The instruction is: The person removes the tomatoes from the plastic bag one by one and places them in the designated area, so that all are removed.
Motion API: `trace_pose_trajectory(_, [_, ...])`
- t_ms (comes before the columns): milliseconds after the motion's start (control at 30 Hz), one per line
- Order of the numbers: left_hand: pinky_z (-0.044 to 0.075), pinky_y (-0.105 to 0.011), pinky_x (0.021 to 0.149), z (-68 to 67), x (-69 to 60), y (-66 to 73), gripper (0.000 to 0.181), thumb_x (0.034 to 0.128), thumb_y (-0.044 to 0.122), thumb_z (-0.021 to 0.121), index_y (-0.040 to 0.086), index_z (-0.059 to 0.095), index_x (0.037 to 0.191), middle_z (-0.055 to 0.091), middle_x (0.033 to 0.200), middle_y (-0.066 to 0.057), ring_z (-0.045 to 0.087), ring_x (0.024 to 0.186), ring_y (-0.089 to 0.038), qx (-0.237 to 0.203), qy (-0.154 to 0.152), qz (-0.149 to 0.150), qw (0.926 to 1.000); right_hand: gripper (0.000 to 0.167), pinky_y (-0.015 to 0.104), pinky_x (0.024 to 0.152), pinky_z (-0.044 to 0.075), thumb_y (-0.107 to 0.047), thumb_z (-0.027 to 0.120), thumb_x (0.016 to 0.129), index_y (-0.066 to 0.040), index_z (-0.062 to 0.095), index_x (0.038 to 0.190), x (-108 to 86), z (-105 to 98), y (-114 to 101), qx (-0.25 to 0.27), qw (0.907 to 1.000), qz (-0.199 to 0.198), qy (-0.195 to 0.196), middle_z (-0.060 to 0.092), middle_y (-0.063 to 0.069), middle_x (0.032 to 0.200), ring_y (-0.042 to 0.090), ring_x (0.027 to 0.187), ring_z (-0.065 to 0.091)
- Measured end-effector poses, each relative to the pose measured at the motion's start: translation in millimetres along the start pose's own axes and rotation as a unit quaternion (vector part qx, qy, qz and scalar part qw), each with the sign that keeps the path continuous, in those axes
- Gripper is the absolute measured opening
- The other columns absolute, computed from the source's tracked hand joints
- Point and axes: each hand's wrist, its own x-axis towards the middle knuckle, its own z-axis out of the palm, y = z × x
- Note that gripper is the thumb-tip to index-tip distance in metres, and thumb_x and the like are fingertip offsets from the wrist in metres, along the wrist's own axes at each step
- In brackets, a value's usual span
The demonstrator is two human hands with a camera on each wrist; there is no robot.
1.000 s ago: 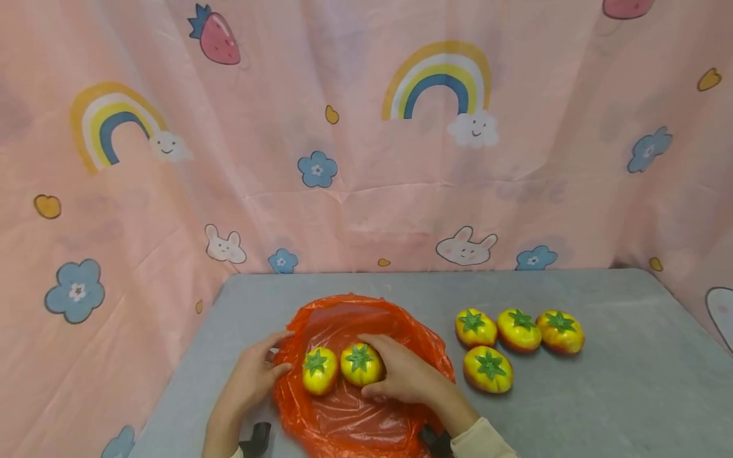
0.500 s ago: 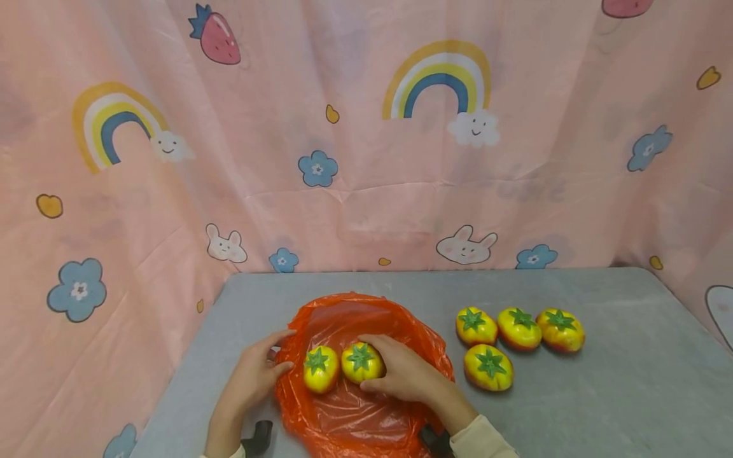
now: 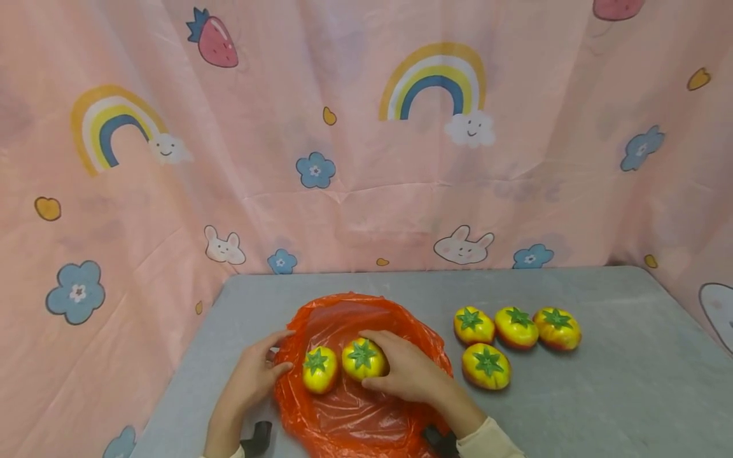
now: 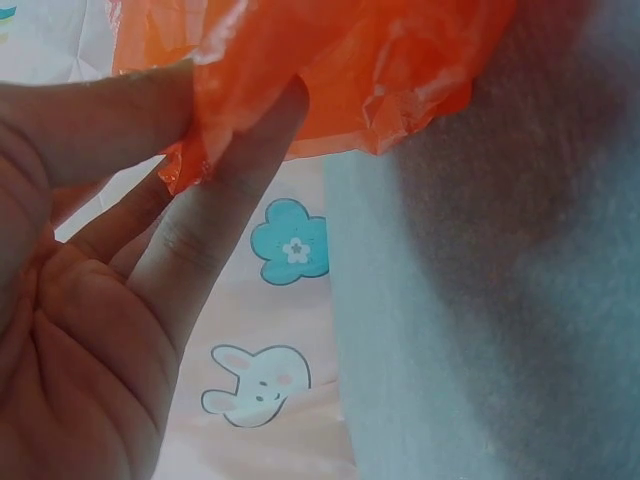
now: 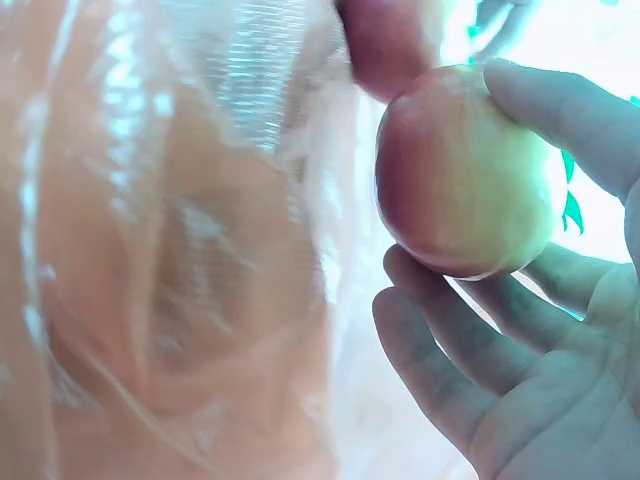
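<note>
Basically, the orange bag (image 3: 326, 432) is pinched by the left hand (image 3: 254, 373), probably so it's held wide, while a yellow fruit (image 3: 363, 359) is gripped within its mouth by the right hand (image 3: 405, 370).

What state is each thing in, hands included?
Orange bag: mouth open, crumpled
Gripped fruit: leaves up
Other fruit in bag: not held, leaves up
Four fruits on table: not held, leaves up
Left hand: pinching the bag's edge
Right hand: fingers round gripped fruit
Cloth backdrop: hanging, creased

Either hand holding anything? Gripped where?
Left hand pinches the bag by its left rim, between thumb and fingers; right hand grips a fruit by its sides.
</note>
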Motion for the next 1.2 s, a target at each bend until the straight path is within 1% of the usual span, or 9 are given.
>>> trace_pose_trajectory(233, [0.058, -0.038, 0.083, -0.8, -1.5, -1.5, 0.055, 0.0846, 0.002, 0.075, 0.020, 0.061, 0.135, 0.068, 0.118, -0.007, 0.062, 0.090, -0.016, -0.005, -0.003, -0.008, 1.0000, 0.076, 0.056, 0.108, 0.045, -0.040, 0.079, 0.083, -0.020, 0.044, 0.148, -10.8, -9.8, -4.6, 0.009, 1.0000, -0.003, -0.001, 0.051, 0.004, 0.148, 0.026, 0.130, 0.053])
trace_pose_trajectory(400, [0.059, -0.037, 0.082, -0.9, -1.3, -2.3, 0.055, 0.0853, 0.003, 0.075, 0.021, 0.060, 0.136, 0.067, 0.119, -0.007, 0.062, 0.090, -0.016, -0.005, -0.005, -0.013, 0.9999, 0.078, 0.056, 0.106, 0.047, -0.046, 0.079, 0.082, -0.023, 0.045, 0.148, -20.1, -16.3, -5.7, 0.008, 0.9999, 0.012, 0.006, 0.052, 0.002, 0.146, 0.024, 0.127, 0.054])
trace_pose_trajectory(633, [0.059, -0.035, 0.079, -2.3, -1.9, -2.9, 0.055, 0.0860, 0.003, 0.074, 0.021, 0.060, 0.135, 0.067, 0.119, -0.007, 0.062, 0.090, -0.016, -0.018, -0.009, -0.028, 0.9994, 0.078, 0.058, 0.104, 0.047, -0.045, 0.080, 0.081, -0.024, 0.045, 0.148, -31.7, -22.0, -6.4, 0.021, 0.9993, 0.031, 0.004, 0.052, 0.002, 0.147, 0.025, 0.127, 0.054])
trace_pose_trajectory(733, [0.059, -0.034, 0.079, -2.5, -1.5, -2.6, 0.054, 0.0863, 0.003, 0.074, 0.021, 0.060, 0.135, 0.067, 0.119, -0.007, 0.062, 0.090, -0.016, -0.018, -0.008, -0.025, 0.9995, 0.077, 0.059, 0.103, 0.048, -0.043, 0.080, 0.082, -0.024, 0.045, 0.148, -35.0, -24.6, -5.2, 0.025, 0.9987, 0.045, 0.003, 0.052, 0.002, 0.147, 0.024, 0.126, 0.054])
trace_pose_trajectory(967, [0.060, -0.033, 0.078, -1.1, -0.3, -3.2, 0.056, 0.0850, 0.002, 0.075, 0.021, 0.060, 0.135, 0.067, 0.118, -0.007, 0.061, 0.089, -0.016, -0.018, 0.000, -0.019, 0.9997, 0.077, 0.057, 0.101, 0.050, -0.044, 0.081, 0.080, -0.025, 0.046, 0.147, -43.4, -29.3, -2.6, 0.020, 0.9983, 0.053, 0.009, 0.054, 0.001, 0.145, 0.022, 0.123, 0.056])
trace_pose_trajectory(1200, [0.060, -0.034, 0.079, -1.1, -0.1, -3.5, 0.057, 0.0840, 0.001, 0.076, 0.021, 0.060, 0.135, 0.068, 0.117, -0.008, 0.062, 0.088, -0.015, -0.022, 0.003, -0.013, 0.9997, 0.078, 0.059, 0.099, 0.050, -0.046, 0.083, 0.077, -0.032, 0.047, 0.145, -50.8, -33.4, -6.3, 0.019, 0.9950, 0.097, 0.009, 0.054, -0.003, 0.144, 0.021, 0.121, 0.056])
